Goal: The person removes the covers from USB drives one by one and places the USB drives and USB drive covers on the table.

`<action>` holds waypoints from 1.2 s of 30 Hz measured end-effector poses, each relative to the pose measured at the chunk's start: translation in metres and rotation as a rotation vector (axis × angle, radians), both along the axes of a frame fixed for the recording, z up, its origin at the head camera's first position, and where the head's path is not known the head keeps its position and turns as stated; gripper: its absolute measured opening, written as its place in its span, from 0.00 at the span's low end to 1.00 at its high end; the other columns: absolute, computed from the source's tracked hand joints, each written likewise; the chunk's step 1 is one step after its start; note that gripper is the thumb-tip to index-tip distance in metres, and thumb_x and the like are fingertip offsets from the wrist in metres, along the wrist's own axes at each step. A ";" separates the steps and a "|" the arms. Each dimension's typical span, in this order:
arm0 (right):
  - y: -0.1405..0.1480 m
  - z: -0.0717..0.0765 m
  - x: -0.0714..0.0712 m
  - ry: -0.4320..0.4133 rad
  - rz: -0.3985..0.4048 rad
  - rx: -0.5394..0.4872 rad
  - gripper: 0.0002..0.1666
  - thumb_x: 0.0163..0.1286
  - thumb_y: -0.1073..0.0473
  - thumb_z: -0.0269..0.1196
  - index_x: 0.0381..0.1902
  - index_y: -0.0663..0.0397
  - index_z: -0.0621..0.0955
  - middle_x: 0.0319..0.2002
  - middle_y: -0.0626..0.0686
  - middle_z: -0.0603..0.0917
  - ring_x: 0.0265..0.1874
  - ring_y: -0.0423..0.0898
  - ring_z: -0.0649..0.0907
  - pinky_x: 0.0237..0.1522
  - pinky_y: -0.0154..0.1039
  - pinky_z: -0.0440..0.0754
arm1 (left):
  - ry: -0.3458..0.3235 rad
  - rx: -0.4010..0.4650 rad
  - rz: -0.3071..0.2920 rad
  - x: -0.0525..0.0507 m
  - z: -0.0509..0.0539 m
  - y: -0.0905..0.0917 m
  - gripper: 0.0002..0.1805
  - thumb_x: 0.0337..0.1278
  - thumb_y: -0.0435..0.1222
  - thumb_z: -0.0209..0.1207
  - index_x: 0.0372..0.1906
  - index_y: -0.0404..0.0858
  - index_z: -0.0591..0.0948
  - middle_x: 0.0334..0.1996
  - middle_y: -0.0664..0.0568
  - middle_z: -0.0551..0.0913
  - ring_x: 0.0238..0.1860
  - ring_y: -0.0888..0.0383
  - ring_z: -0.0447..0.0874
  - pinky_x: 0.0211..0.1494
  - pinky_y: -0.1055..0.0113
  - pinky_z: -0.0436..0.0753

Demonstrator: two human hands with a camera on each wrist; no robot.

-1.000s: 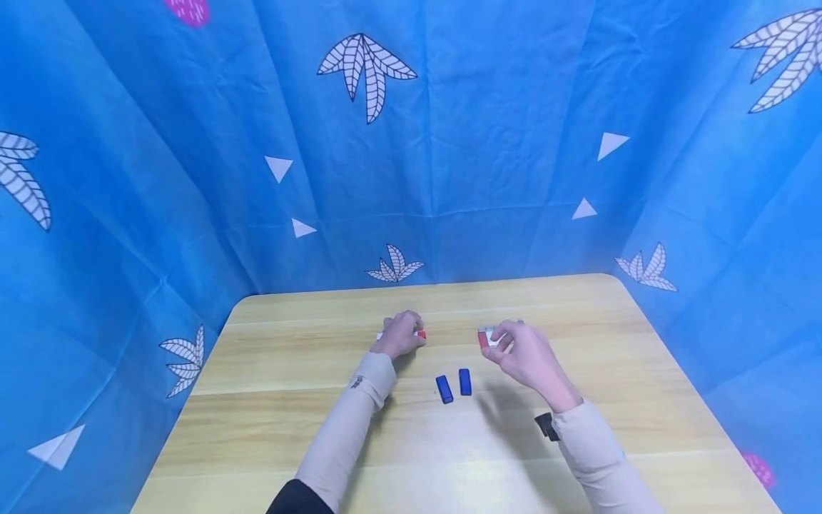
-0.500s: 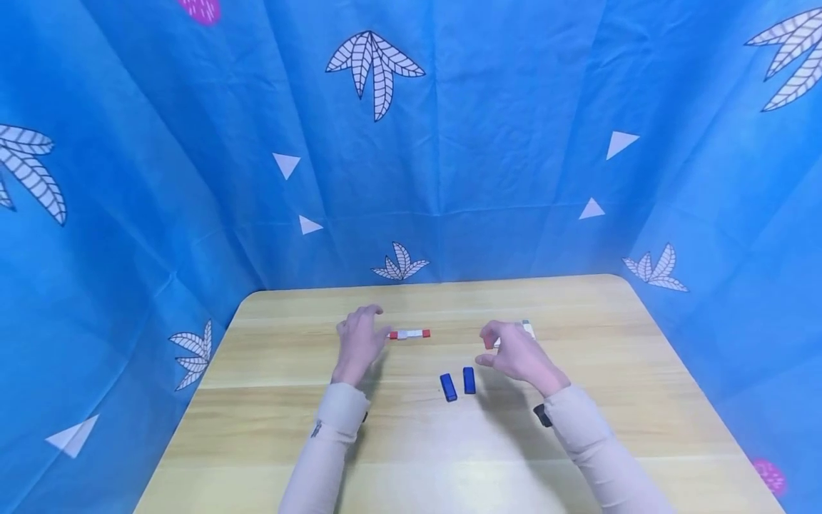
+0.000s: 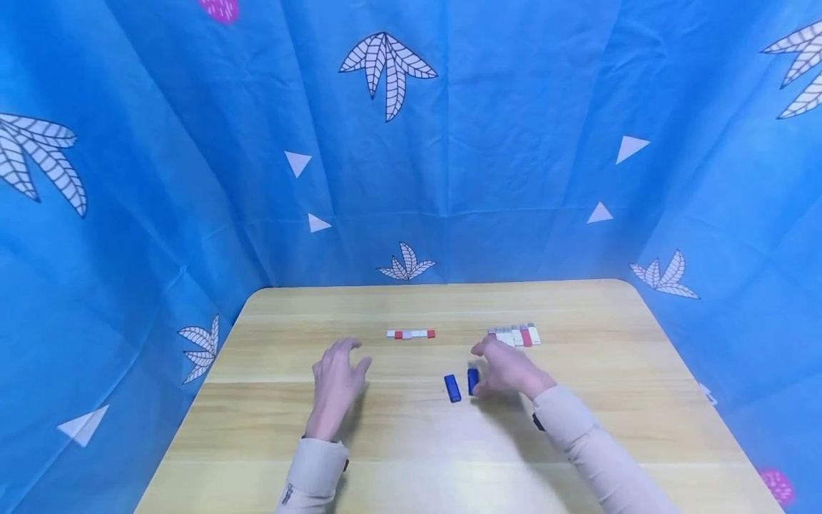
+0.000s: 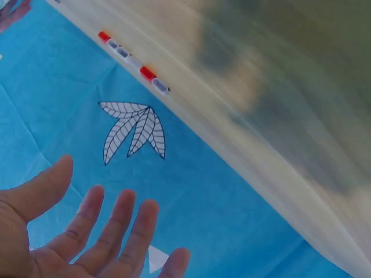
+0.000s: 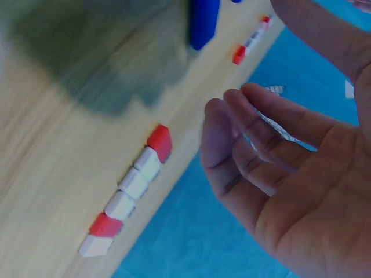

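Note:
My left hand hovers over the left part of the table with its fingers spread and nothing in them. Up and to its right lies a short row of small red and white blocks. My right hand is over the right one of two small dark blue blocks, thumb and fingers parted near it; contact cannot be made out. The other blue block lies just to the left, slightly tilted. Behind my right hand is a second row of red and white blocks, partly covered by the hand in the head view.
The light wooden table has rounded far corners. A blue curtain with leaf and triangle prints hangs behind it and along both sides.
My left hand has left the left row, moving left and back towards me. My right hand has come from the right row down to the right blue block. Both rows show more fully.

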State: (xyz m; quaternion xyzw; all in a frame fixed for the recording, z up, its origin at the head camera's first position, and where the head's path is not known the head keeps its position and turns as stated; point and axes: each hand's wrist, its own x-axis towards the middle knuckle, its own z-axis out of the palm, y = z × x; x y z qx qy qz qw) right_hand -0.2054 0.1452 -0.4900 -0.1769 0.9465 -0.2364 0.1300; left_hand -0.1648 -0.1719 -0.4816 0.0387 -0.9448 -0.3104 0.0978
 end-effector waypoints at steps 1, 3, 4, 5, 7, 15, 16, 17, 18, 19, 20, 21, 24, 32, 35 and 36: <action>-0.001 -0.002 0.000 -0.005 0.014 0.014 0.49 0.42 0.54 0.84 0.62 0.64 0.78 0.59 0.62 0.82 0.57 0.60 0.82 0.63 0.56 0.81 | 0.004 0.002 0.007 0.003 0.000 -0.001 0.22 0.63 0.40 0.66 0.60 0.36 0.80 0.60 0.39 0.83 0.63 0.37 0.79 0.66 0.34 0.69; -0.004 -0.007 0.001 -0.021 0.028 0.032 0.53 0.38 0.52 0.85 0.63 0.64 0.78 0.58 0.62 0.81 0.54 0.57 0.83 0.62 0.56 0.82 | 0.012 0.007 0.019 0.008 0.001 -0.002 0.22 0.63 0.39 0.66 0.59 0.36 0.80 0.59 0.38 0.83 0.62 0.36 0.79 0.65 0.34 0.69; -0.005 -0.010 0.001 -0.027 0.035 0.040 0.54 0.36 0.52 0.86 0.63 0.64 0.78 0.56 0.61 0.81 0.52 0.55 0.83 0.61 0.55 0.82 | 0.010 0.015 0.025 0.010 0.000 -0.002 0.22 0.63 0.39 0.66 0.59 0.36 0.80 0.59 0.39 0.84 0.62 0.37 0.79 0.65 0.34 0.69; -0.006 -0.013 0.002 -0.032 0.040 0.045 0.54 0.35 0.51 0.86 0.62 0.63 0.78 0.55 0.60 0.80 0.50 0.54 0.83 0.60 0.55 0.83 | 0.010 0.017 0.027 0.013 0.000 -0.002 0.22 0.62 0.39 0.66 0.59 0.35 0.81 0.59 0.38 0.84 0.62 0.36 0.79 0.64 0.34 0.70; -0.007 -0.018 0.004 -0.031 0.046 0.047 0.52 0.34 0.52 0.87 0.60 0.61 0.80 0.52 0.57 0.81 0.48 0.51 0.82 0.60 0.54 0.83 | 0.007 0.024 0.022 0.016 -0.002 -0.002 0.22 0.62 0.39 0.67 0.58 0.35 0.81 0.59 0.39 0.84 0.62 0.36 0.80 0.64 0.34 0.71; -0.006 -0.029 0.009 0.036 0.091 0.018 0.36 0.42 0.58 0.83 0.51 0.60 0.84 0.45 0.53 0.82 0.44 0.48 0.82 0.54 0.52 0.84 | 0.017 0.038 -0.003 0.021 -0.009 0.004 0.20 0.61 0.38 0.67 0.56 0.35 0.82 0.56 0.39 0.86 0.57 0.40 0.83 0.61 0.37 0.73; -0.006 -0.029 0.009 0.037 0.093 0.020 0.35 0.42 0.57 0.83 0.50 0.60 0.85 0.45 0.53 0.83 0.44 0.48 0.82 0.54 0.52 0.84 | 0.014 0.036 -0.006 0.021 -0.010 0.004 0.20 0.61 0.38 0.68 0.56 0.35 0.82 0.55 0.39 0.86 0.57 0.40 0.84 0.60 0.38 0.74; -0.005 -0.030 0.009 0.038 0.094 0.021 0.34 0.43 0.57 0.83 0.50 0.60 0.85 0.44 0.52 0.83 0.43 0.48 0.82 0.54 0.52 0.84 | 0.011 0.037 -0.010 0.021 -0.011 0.005 0.20 0.61 0.38 0.68 0.56 0.35 0.82 0.55 0.39 0.86 0.56 0.40 0.84 0.61 0.38 0.74; -0.005 -0.030 0.010 0.039 0.095 0.021 0.34 0.43 0.57 0.83 0.50 0.60 0.85 0.44 0.52 0.83 0.43 0.48 0.82 0.54 0.52 0.84 | 0.015 0.036 -0.016 0.021 -0.011 0.005 0.20 0.61 0.38 0.68 0.56 0.34 0.82 0.55 0.39 0.86 0.56 0.40 0.84 0.60 0.38 0.74; -0.005 -0.029 0.010 0.038 0.096 0.021 0.34 0.43 0.57 0.83 0.50 0.60 0.85 0.44 0.53 0.83 0.44 0.48 0.82 0.55 0.52 0.84 | 0.019 0.034 -0.019 0.021 -0.011 0.005 0.20 0.61 0.38 0.68 0.56 0.34 0.82 0.55 0.39 0.86 0.56 0.40 0.84 0.60 0.38 0.74; -0.005 -0.029 0.011 0.040 0.099 0.021 0.34 0.43 0.58 0.83 0.50 0.60 0.85 0.44 0.53 0.83 0.44 0.49 0.82 0.55 0.52 0.84 | 0.027 0.032 -0.022 0.021 -0.011 0.005 0.20 0.61 0.38 0.68 0.56 0.34 0.82 0.54 0.39 0.86 0.55 0.40 0.84 0.60 0.38 0.75; -0.004 -0.029 0.011 0.038 0.099 0.022 0.34 0.43 0.58 0.83 0.50 0.61 0.84 0.44 0.53 0.83 0.44 0.49 0.83 0.55 0.52 0.84 | 0.033 0.028 -0.024 0.020 -0.011 0.005 0.20 0.61 0.38 0.68 0.56 0.34 0.82 0.54 0.39 0.86 0.55 0.40 0.84 0.60 0.38 0.75; -0.003 -0.028 0.012 0.044 0.106 0.026 0.33 0.45 0.60 0.82 0.50 0.61 0.84 0.44 0.53 0.84 0.45 0.50 0.83 0.56 0.53 0.84 | 0.051 0.021 -0.034 0.020 -0.011 0.006 0.20 0.61 0.37 0.68 0.55 0.34 0.82 0.54 0.38 0.86 0.54 0.40 0.85 0.59 0.39 0.77; -0.004 -0.024 0.014 0.028 0.023 -0.040 0.42 0.45 0.60 0.82 0.60 0.60 0.80 0.54 0.57 0.87 0.53 0.54 0.85 0.63 0.53 0.82 | 0.048 0.036 -0.054 0.022 -0.008 0.014 0.19 0.62 0.38 0.67 0.55 0.35 0.82 0.55 0.40 0.86 0.55 0.41 0.84 0.58 0.43 0.80; -0.003 -0.014 0.014 0.050 -0.023 -0.098 0.47 0.47 0.62 0.81 0.66 0.57 0.76 0.55 0.56 0.86 0.54 0.55 0.85 0.61 0.53 0.82 | 0.082 0.043 -0.067 0.020 -0.006 0.018 0.18 0.61 0.37 0.67 0.54 0.34 0.83 0.54 0.41 0.87 0.53 0.42 0.84 0.56 0.44 0.82; -0.003 -0.010 0.014 0.069 -0.030 -0.120 0.47 0.47 0.62 0.80 0.67 0.56 0.75 0.54 0.55 0.86 0.53 0.54 0.85 0.60 0.53 0.83 | 0.089 0.043 -0.070 0.020 -0.005 0.020 0.18 0.62 0.37 0.67 0.54 0.35 0.83 0.53 0.41 0.87 0.53 0.43 0.85 0.56 0.45 0.82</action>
